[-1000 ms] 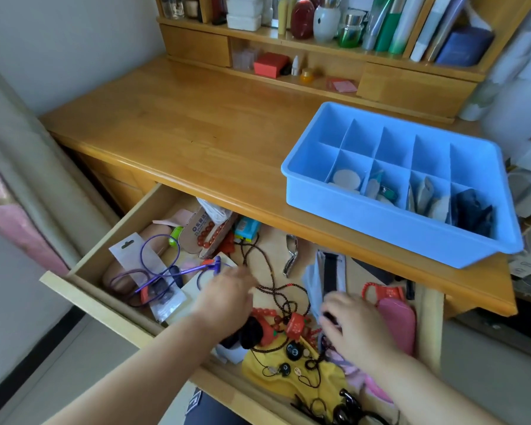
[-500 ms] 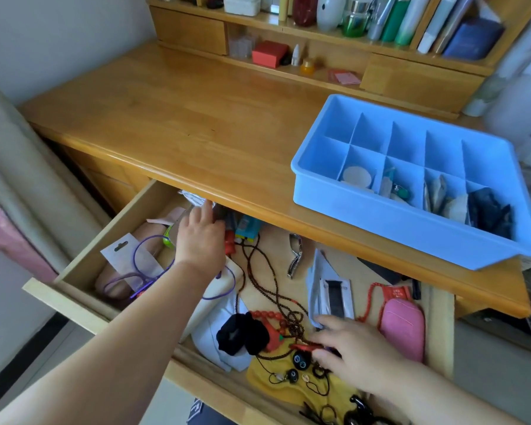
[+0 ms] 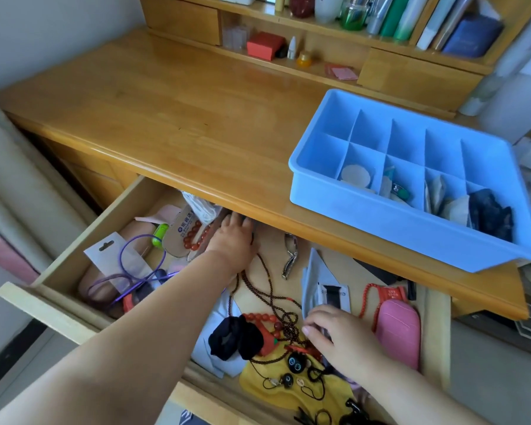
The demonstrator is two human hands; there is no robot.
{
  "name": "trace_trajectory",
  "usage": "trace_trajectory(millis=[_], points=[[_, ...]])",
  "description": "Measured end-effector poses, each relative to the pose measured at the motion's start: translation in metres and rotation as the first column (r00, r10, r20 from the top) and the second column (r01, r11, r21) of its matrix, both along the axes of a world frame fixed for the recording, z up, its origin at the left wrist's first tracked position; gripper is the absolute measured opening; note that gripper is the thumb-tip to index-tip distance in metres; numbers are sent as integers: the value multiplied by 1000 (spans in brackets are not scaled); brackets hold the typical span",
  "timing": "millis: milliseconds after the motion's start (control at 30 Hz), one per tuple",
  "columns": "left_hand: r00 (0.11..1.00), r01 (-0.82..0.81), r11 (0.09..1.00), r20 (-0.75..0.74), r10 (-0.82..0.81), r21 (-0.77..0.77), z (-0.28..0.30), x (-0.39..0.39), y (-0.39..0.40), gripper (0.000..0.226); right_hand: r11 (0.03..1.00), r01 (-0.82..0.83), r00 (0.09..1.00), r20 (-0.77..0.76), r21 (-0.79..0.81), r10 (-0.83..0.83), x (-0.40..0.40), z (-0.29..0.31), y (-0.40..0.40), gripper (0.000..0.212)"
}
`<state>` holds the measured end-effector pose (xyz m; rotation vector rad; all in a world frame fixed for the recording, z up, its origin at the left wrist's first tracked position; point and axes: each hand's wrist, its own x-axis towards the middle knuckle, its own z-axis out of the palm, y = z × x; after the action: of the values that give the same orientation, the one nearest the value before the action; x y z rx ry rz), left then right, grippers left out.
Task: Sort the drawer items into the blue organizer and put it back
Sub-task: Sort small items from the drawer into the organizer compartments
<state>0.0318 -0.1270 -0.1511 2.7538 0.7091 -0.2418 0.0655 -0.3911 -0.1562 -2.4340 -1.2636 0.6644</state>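
The blue organizer (image 3: 380, 228) sits on the desk top at the right; its near compartments hold a white disc, small packets and dark cloth. Below it the drawer (image 3: 46, 305) is pulled out, full of loose items. My left hand (image 3: 233, 240) reaches to the drawer's back, its fingertips in shadow under the desk edge, beside a card with a red bead bracelet (image 3: 193, 237). My right hand (image 3: 341, 338) lies at the front right and pinches the lower edge of a white packet (image 3: 322, 286). A black scrunchie (image 3: 236, 335) and a brown bead necklace (image 3: 267, 289) lie between my hands.
Also in the drawer are a purple cable (image 3: 132, 271), a metal clipper (image 3: 290, 256), a pink case (image 3: 397, 329) and a yellow cloth (image 3: 267, 381). A shelf unit (image 3: 411, 75) with bottles and books stands along the desk's back. The desk top (image 3: 166, 111) left of the organizer is bare wood.
My left hand has moved from the drawer's front to its back, under the desk edge. My right hand has shifted slightly right onto the white packet.
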Motion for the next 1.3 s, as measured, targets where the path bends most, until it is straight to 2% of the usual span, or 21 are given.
trace_trajectory(millis=[33,100,200,267,300,333,367,400,467,533,567,633,700,800,900,967,1067,1133,1233,1300], points=[[996,-85,994,-24,83,-69,0,4,3,58,1000,-3,1000,-6,-6,3,1,1,-1,33],[995,-104,990,-9,104,-99,-1,5,3,59,1000,-8,1000,-23,-9,7,2,3,-2,36],[979,-22,997,203,36,-69,2,-13,-6,58,1000,-5,999,-52,-6,5,4,4,-6,36],[946,89,993,318,-61,-73,3,-32,-15,59,1000,-1,998,-66,5,1,5,4,-8,34],[939,205,976,297,-175,-73,2,-43,-20,61,1000,3,997,-72,12,-2,5,3,-8,33],[929,329,940,211,-305,-89,1,-52,-24,62,1000,7,997,-79,19,-6,6,3,-9,32],[912,411,900,85,-402,-145,0,-60,-26,62,1000,11,996,-85,22,-9,6,2,-9,32],[900,426,874,11,-435,-235,-1,-63,-25,58,1000,13,996,-88,23,-11,7,2,-9,31],[959,276,880,49,-280,-386,6,-57,-21,35,1000,18,996,-88,18,-16,7,2,-9,31],[985,124,939,156,-77,-321,10,-43,-13,26,1000,20,996,-90,7,-19,7,2,-8,32],[984,95,965,169,-53,-246,9,-35,-10,27,1000,22,996,-92,1,-21,7,2,-8,32],[991,116,984,79,-106,-133,4,-23,-8,40,1000,25,995,-97,-8,-26,7,3,-8,33],[992,125,982,-1,-127,-138,0,-16,-11,50,999,34,994,-106,-15,-35,7,3,-9,32],[993,106,984,60,-98,-141,6,-17,-22,49,999,47,993,-109,-11,-48,7,5,-12,30],[973,209,978,-106,-205,29,5,-29,-33,44,999,54,992,-114,4,-53,7,6,-15,28],[965,193,981,-181,-192,-11,2,-33,-33,46,999,54,992,-115,8,-52,5,7,-16,27],[969,145,983,-187,-164,-108,9,-31,-27,56,999,44,993,-114,-4,-44,4,11,-17,27],[986,82,981,-127,-105,-178,14,-32,-26,54,999,48,992,-118,2,-47,4,17,-17,26],[998,9,972,68,7,-236,26,-43,-30,54,993,101,987,-130,57,-93,5,32,-14,22],[965,-67,951,222,138,-301,40,-52,-37,34,970,213,959,-216,115,-185,4,46,-9,19]])
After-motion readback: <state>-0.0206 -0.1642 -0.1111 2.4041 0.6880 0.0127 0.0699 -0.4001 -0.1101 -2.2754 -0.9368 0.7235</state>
